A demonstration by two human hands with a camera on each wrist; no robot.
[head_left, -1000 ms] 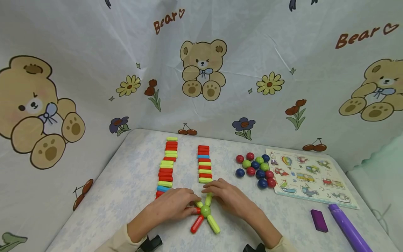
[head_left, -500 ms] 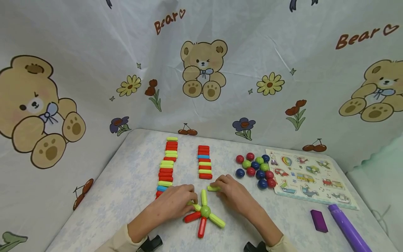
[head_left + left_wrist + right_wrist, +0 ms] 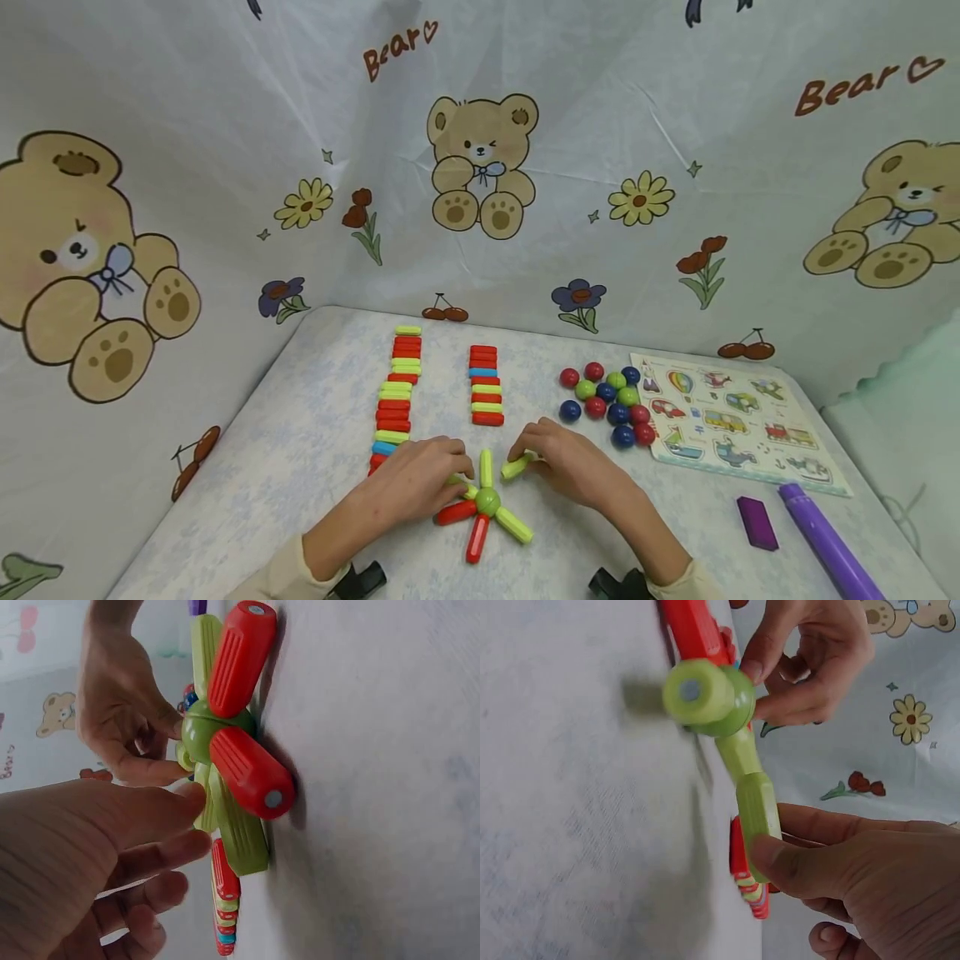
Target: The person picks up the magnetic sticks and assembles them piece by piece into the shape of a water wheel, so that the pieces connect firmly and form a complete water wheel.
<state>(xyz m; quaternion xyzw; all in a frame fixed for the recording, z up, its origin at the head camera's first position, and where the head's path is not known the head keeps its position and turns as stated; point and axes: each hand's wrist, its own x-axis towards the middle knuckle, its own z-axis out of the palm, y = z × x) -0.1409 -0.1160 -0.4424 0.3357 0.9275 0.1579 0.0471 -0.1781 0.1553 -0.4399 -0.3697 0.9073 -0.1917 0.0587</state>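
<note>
A green ball (image 3: 488, 501) forms the hub of a star of ridged sticks on the table. Two red sticks (image 3: 251, 772) and several lime-green ones radiate from it; silvery discs show in the red ends. My left hand (image 3: 416, 479) pinches the lime-green stick (image 3: 469, 492) at the hub's upper left between thumb and fingers. Just right of the star's upper arm, my right hand (image 3: 570, 462) holds a loose lime-green stick (image 3: 757, 814) by its far end, thumb on one side. Its free end points toward the hub and overlaps another arm in the right wrist view.
Beyond the hands lie two columns of sticks: a long left one (image 3: 393, 414) partly behind the left hand, and a shorter one (image 3: 487, 398). Coloured balls (image 3: 606, 392) cluster on the right beside a picture board (image 3: 720, 417). A purple block (image 3: 757, 523) and purple tube (image 3: 825, 537) lie front right.
My right hand has taken the nearest lime-green stick from the shorter column, carried it right, then turned it toward the hub. The star has rotated clockwise under my left hand.
</note>
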